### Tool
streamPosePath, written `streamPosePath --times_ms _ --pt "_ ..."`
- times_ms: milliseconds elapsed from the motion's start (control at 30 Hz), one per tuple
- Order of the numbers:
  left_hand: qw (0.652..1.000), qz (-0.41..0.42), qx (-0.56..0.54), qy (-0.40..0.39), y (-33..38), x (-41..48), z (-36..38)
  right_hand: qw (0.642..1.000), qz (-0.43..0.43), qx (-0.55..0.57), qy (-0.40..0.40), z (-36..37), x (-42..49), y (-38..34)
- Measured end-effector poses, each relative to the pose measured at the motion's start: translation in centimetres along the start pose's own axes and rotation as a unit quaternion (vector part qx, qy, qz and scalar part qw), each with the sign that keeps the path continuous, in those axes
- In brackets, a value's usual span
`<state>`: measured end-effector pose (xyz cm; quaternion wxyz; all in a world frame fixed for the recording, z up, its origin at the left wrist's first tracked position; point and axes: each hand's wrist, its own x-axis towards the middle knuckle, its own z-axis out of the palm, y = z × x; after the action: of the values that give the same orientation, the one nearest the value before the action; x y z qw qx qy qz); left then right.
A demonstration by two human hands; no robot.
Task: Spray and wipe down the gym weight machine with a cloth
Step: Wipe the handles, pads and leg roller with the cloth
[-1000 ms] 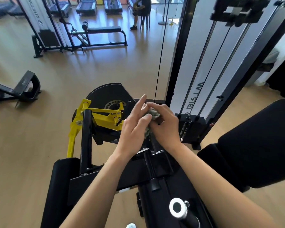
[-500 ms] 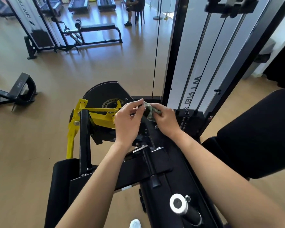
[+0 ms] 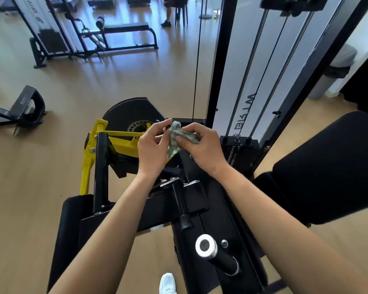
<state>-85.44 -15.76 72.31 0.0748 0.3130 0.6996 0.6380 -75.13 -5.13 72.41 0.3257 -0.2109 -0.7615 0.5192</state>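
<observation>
A small green-and-white cloth [image 3: 174, 141] is bunched between my two hands, above the black frame of the weight machine [image 3: 210, 209]. My right hand [image 3: 202, 149] grips the cloth's right part with curled fingers and thumb. My left hand [image 3: 153, 149] pinches its left edge with fingertips. The machine's yellow lever arm [image 3: 98, 145] and black round cam plate [image 3: 128, 115] lie just left of my hands. No spray bottle is in view.
A black seat pad [image 3: 331, 166] is at the right, a black pad [image 3: 66, 230] at lower left. A chrome-capped handle [image 3: 206, 246] sticks up near me. The weight stack tower [image 3: 242, 81] stands behind. Other gym machines [image 3: 89, 35] and a seated person [image 3: 174, 9] are far back.
My hands have moved slightly apart and risen in view. The cloth, pressed between them a second ago, now hangs partly unfolded between my fingertips.
</observation>
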Motion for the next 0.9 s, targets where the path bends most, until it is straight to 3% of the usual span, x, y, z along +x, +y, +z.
streamPosePath --times_ms 100,267,500,700,900 --pt "0.999 -0.030 0.011 -0.016 0.2 -1.2 0.3 0.994 0.045 0.069 -0.067 -2.7 -1.5 0.4" --pt "0.993 -0.112 -0.016 -0.016 2.6 -6.3 0.2 0.986 0.120 0.102 -0.056 -7.5 -6.0 2.2" --pt "0.992 -0.107 -0.012 -0.070 7.9 -16.7 -0.1 0.966 0.110 0.204 -0.115 -11.7 -13.2 0.4" --pt "0.993 -0.111 -0.006 0.049 8.9 -23.7 2.0 0.946 0.063 0.208 -0.242 -9.9 -19.3 -0.4" --pt "0.984 -0.121 0.053 0.123 9.6 -28.4 5.0 0.974 -0.024 0.059 -0.219 -11.5 -22.3 1.7"
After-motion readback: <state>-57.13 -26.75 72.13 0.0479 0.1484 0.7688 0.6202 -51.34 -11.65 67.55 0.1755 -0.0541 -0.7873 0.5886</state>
